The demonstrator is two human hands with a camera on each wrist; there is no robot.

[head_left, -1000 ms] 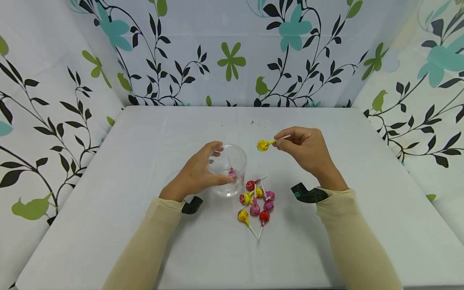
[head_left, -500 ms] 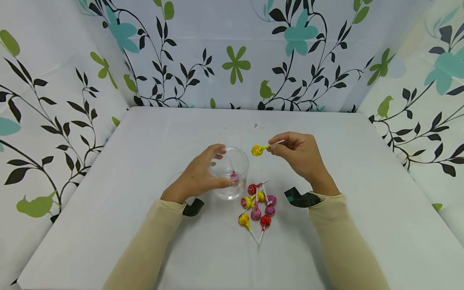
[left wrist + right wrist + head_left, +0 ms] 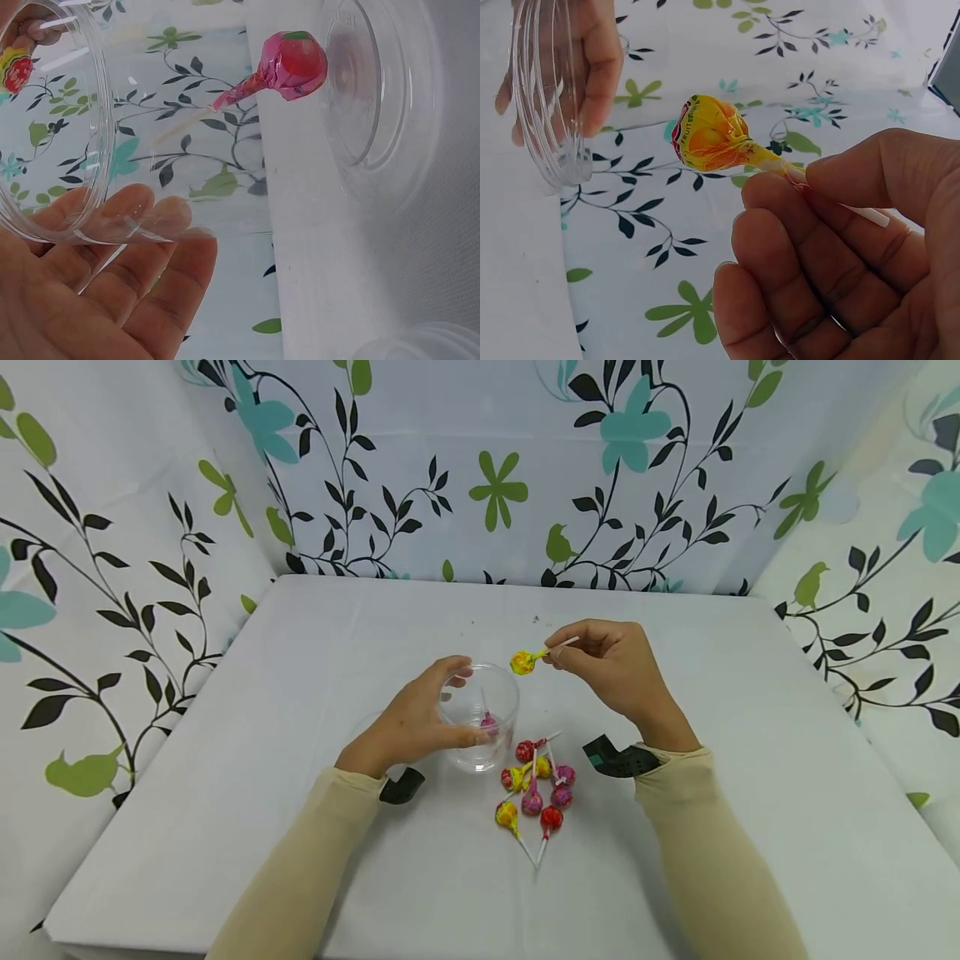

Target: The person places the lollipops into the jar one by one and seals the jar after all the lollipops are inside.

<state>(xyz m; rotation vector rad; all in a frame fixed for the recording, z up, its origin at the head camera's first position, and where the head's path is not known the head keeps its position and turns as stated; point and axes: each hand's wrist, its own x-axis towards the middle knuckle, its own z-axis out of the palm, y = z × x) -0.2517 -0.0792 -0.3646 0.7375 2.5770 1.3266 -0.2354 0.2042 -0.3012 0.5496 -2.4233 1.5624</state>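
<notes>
My left hand (image 3: 408, 718) grips a clear plastic cup (image 3: 504, 697) round its side, thumb in front and fingers behind. Inside the cup is a lollipop in a pink wrapper (image 3: 294, 66), its head near the bottom and its stick slanting toward the mouth. My right hand (image 3: 611, 667) pinches a yellow-wrapped lollipop (image 3: 709, 136) by its stick between thumb and fingers. This candy's head points left, just beyond the right side of the cup's rim, slightly above it in the head view.
Several wrapped lollipops lie in a loose pile right of the cup, among them a red one (image 3: 551, 818), a yellow one (image 3: 506, 815) and a pink one (image 3: 532, 802). Another clear plastic piece (image 3: 424, 346) shows in the left wrist view's lower corner. White cloth covers the table (image 3: 360, 885).
My right hand has brought the yellow lollipop leftward, closer to the cup's rim. The left hand keeps its hold on the cup, and the pile looks the same.
</notes>
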